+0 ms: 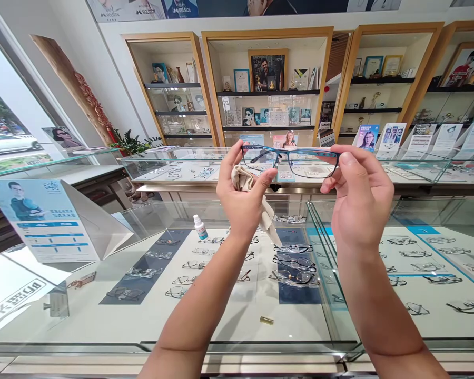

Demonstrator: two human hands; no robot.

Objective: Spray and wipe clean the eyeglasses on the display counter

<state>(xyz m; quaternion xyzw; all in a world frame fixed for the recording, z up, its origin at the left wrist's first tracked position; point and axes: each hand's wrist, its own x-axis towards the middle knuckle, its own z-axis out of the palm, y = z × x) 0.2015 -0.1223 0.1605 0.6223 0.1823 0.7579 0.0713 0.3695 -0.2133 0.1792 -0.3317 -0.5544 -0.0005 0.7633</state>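
A pair of eyeglasses (314, 164) with a thin dark-blue frame is held up above the glass counter, lenses level. My left hand (243, 197) grips the left end of the frame and also has a crumpled beige cloth (269, 223), whose tail hangs down behind the wrist. On the other side, my right hand (359, 192) pinches the right end of the frame between thumb and fingers. Below and to the left, a small white spray bottle (200, 228) with a blue label stands on the countertop.
Several eyeglasses (294, 261) lie in rows inside the glass display counter (237, 316). A tent-shaped sign (43, 221) stands at the left. A metallic cylinder (266, 320) lies near the front. Farther back are another glass counter (181, 187) and wood-framed wall shelves (207, 84).
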